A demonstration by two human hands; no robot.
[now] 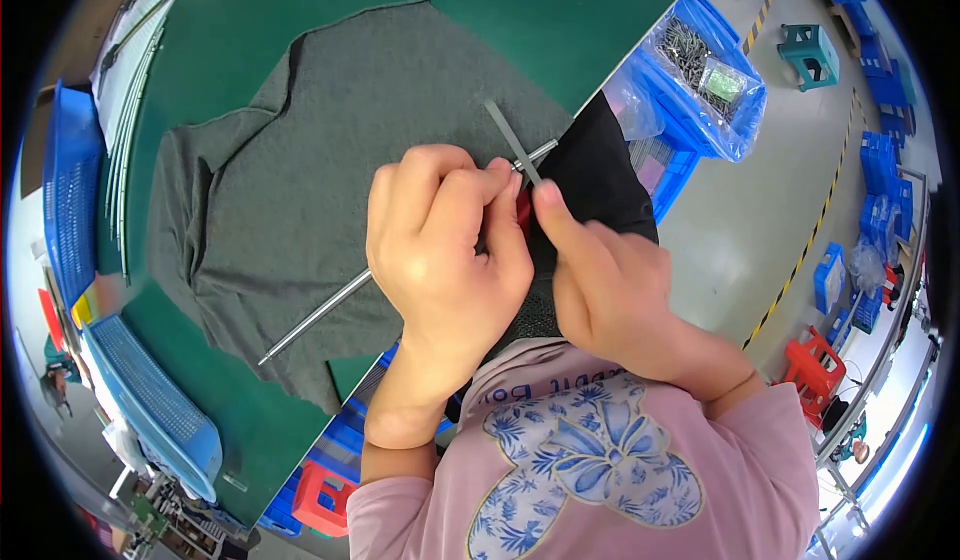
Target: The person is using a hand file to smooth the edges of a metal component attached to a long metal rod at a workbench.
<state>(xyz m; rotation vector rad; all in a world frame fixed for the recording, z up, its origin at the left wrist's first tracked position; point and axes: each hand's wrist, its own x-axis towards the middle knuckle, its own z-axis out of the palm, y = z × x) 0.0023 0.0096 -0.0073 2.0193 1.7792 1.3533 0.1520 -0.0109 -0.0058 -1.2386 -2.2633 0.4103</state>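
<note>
In my left hand (pixel 445 245) is a slim shiny metal rod (pixel 318 317), gripped in closed fingers. The rod slants from lower left up to its stepped tip at the upper right, beyond my thumb and forefinger. My right hand (pixel 612 285) is closed round a flat grey file (pixel 508 133), its thumb pressed along it. The file crosses the rod close to the tip and appears to touch it. Something red (pixel 524 210) shows between the hands, partly hidden. Beneath lies a dark grey cloth (pixel 320 180), rumpled at its left side.
The cloth covers part of a green table (pixel 510 10). Blue baskets (pixel 72 195) and long thin rods (pixel 130 150) line its far left. At the right edge, a blue bin (pixel 745 140) holds small metal parts in plastic. A green stool (pixel 810 57) and red stool (pixel 813 365) stand rightward.
</note>
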